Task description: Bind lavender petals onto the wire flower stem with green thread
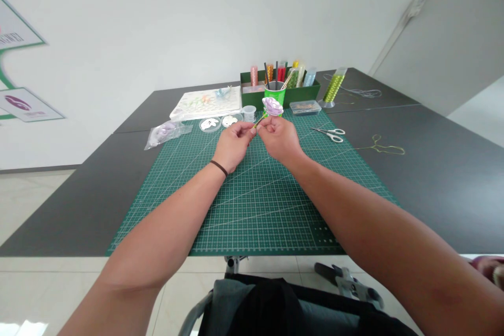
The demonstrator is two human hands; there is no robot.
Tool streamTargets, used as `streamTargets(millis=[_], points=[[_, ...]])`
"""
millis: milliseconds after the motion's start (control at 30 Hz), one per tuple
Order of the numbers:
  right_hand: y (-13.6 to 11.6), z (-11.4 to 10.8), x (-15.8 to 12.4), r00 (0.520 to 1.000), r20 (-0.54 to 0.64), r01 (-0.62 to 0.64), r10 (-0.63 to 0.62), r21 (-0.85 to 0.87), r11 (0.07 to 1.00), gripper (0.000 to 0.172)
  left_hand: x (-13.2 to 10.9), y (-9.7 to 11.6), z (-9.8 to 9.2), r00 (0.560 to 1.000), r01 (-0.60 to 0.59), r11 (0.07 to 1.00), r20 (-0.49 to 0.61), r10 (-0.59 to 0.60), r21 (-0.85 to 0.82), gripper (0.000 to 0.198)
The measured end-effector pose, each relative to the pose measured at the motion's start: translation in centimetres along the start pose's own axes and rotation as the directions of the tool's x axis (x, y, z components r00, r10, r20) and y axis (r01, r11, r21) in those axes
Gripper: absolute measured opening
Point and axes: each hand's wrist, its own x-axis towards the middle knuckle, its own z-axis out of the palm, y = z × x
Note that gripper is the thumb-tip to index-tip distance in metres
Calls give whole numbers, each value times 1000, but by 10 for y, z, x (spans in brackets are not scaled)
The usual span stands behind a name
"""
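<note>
Dark cloth drapes the chair nearest. Left hand and right hand pinch, fingertips together, the green stem of a lilac flower above the cutting mat's far half, seemingly adjusting it.

Glossy, smooth fabric flower

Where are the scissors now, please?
In the head view, the scissors lie at the right edge of the green cutting mat, below a small plastic box.
</note>
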Motion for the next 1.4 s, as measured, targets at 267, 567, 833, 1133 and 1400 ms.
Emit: streamTargets(millis=[267, 567, 833, 1133, 1400], points=[[0, -2, -1, 999, 30, 38, -37, -31, 999, 24, -1, -2, 0, 999, -21, 997, 31, 19, 72, 27], [-1, 1, 0, 1000, -25, 6, -6, -5, 1000, 18, -4, 5, 2, 999, 33, 999, -30, -34, -6, 9], [5, 3, 0, 999, -37, 25, -24, 27, 999, 15, -3, 3, 4, 998, 46, 995, -28, -49, -92, 5], [1, 2, 0, 1000, -19, 2, -1, 42, 999, 19, -2, 2, 0, 999, -49, 994, 13, 48, 97, 24], [0, 2, -2, 999, -31, -13, 14, 35, 999, 18, -5, 6, 1, 999, 55, 998, 4, -55, -11, 6]])
